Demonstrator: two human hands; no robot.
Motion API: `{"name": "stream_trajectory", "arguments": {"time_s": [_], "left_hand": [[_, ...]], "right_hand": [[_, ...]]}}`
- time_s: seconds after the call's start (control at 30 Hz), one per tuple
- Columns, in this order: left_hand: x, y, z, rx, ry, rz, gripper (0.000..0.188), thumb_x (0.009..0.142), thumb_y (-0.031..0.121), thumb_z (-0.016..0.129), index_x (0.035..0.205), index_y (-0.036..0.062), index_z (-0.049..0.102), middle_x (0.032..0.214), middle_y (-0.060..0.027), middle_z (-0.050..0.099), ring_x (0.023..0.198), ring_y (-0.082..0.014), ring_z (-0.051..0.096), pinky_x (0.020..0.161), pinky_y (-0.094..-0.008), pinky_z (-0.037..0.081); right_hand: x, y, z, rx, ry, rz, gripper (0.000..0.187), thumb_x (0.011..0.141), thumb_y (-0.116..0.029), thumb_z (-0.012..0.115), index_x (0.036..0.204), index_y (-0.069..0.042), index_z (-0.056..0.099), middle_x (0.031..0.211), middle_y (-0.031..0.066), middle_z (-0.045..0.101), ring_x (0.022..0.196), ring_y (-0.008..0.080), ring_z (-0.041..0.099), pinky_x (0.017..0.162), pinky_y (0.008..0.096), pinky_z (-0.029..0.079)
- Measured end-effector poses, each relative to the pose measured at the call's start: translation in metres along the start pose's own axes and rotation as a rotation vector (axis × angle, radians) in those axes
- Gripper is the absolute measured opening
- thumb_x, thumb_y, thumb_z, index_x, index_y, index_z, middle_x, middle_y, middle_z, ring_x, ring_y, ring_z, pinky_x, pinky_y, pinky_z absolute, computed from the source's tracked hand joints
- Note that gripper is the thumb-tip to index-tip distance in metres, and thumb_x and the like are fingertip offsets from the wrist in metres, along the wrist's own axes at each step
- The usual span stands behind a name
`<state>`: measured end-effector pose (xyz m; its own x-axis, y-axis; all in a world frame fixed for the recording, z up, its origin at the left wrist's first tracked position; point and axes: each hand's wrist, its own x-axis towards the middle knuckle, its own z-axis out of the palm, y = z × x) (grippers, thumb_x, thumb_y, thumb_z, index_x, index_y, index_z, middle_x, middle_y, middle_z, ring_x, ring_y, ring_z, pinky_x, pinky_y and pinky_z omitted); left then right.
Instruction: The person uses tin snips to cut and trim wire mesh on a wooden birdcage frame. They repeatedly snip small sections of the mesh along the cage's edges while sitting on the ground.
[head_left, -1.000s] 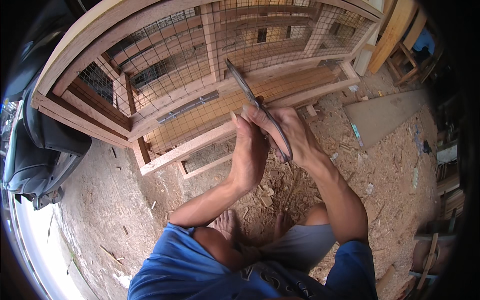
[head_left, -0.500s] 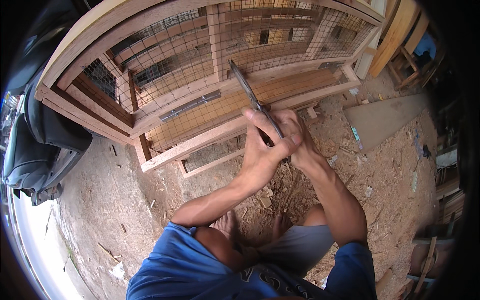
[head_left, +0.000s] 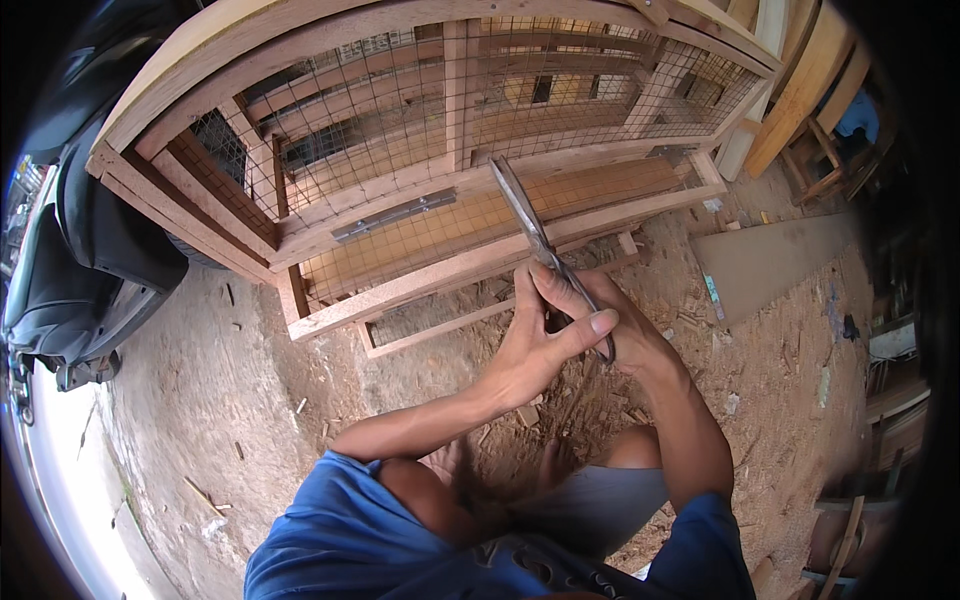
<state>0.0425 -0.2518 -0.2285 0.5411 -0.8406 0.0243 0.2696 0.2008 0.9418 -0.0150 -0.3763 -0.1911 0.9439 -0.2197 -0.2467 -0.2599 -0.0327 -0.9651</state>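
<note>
A pair of long, dark metal scissors [head_left: 517, 200] points up and away from me, blades together. My right hand [head_left: 625, 318] is closed round its handles, and a bit of a handle loop shows below the fingers. My left hand [head_left: 545, 335] is closed about the same handles from the left, with its thumb laid across them. Beyond the blades stands a wooden cage [head_left: 400, 270] with wire mesh stretched over its frame. The scissor tips show in front of the cage's middle; I cannot tell if they touch it. A metal hinge [head_left: 395, 214] is fixed on the cage's lower rail.
A black motorbike [head_left: 90, 265] stands at the left. Wooden planks [head_left: 805, 90] lean at the far right, above a flat board [head_left: 775, 265] on the ground. Wood shavings and offcuts litter the ground [head_left: 700, 400] round my bare feet. A small wooden frame [head_left: 430, 332] lies below the cage.
Both hands and the scissors have shifted right and lower in the view, and a handle loop now shows. The cage has moved slightly right in the picture.
</note>
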Motion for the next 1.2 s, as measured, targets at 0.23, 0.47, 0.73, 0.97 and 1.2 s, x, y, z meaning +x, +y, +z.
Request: {"name": "stream_trajectory", "arguments": {"time_s": [0.23, 0.47, 0.73, 0.97, 1.2], "left_hand": [[-0.004, 0.001, 0.003, -0.039, -0.003, 0.053, 0.065, 0.094, 0.028, 0.069, 0.133, 0.006, 0.021, 0.108, -0.0146, 0.051, 0.087, -0.0183, 0.06, 0.063, -0.0278, 0.052], [-0.003, 0.0, 0.002, 0.036, 0.016, 0.059, 0.057, 0.095, 0.032, 0.068, 0.126, 0.0055, 0.028, 0.089, -0.0089, 0.056, 0.076, -0.0159, 0.061, 0.064, -0.0274, 0.051], [-0.011, 0.003, 0.006, -0.042, 0.021, 0.09, 0.077, 0.095, 0.031, 0.068, 0.147, 0.0022, 0.018, 0.118, -0.011, 0.048, 0.107, -0.0179, 0.054, 0.087, -0.0314, 0.048], [-0.002, 0.001, 0.004, 0.018, 0.14, 0.239, 0.071, 0.094, 0.029, 0.068, 0.141, 0.0003, 0.023, 0.111, -0.012, 0.047, 0.1, -0.0183, 0.055, 0.082, -0.0322, 0.049], [0.001, 0.009, -0.001, -0.219, 0.119, 0.171, 0.088, 0.092, 0.039, 0.067, 0.15, -0.0022, 0.015, 0.126, -0.0184, 0.043, 0.12, -0.0262, 0.047, 0.101, -0.0396, 0.041]], "right_hand": [[-0.002, 0.007, -0.001, 0.145, -0.034, 0.001, 0.062, 0.095, -0.063, 0.054, 0.071, -0.005, 0.061, 0.054, -0.0017, 0.048, 0.042, 0.0077, 0.048, 0.037, 0.0227, 0.034], [-0.002, -0.003, 0.002, -0.064, -0.053, -0.008, 0.054, 0.095, -0.055, 0.06, 0.077, -0.004, 0.063, 0.067, -0.0036, 0.053, 0.06, 0.0065, 0.048, 0.052, 0.0253, 0.036], [-0.009, -0.013, 0.005, -0.253, 0.012, -0.009, 0.058, 0.094, -0.057, 0.06, 0.076, -0.002, 0.063, 0.065, -0.0015, 0.056, 0.062, 0.0085, 0.052, 0.054, 0.0268, 0.039], [-0.007, -0.027, 0.01, -0.315, 0.041, -0.003, 0.061, 0.093, -0.06, 0.06, 0.076, -0.002, 0.065, 0.061, -0.0005, 0.055, 0.053, 0.009, 0.051, 0.048, 0.0284, 0.038], [0.001, -0.047, 0.025, -0.459, 0.114, -0.051, 0.062, 0.092, -0.06, 0.059, 0.078, 0.001, 0.067, 0.064, 0.0072, 0.058, 0.062, 0.0179, 0.058, 0.061, 0.0337, 0.045]]}}
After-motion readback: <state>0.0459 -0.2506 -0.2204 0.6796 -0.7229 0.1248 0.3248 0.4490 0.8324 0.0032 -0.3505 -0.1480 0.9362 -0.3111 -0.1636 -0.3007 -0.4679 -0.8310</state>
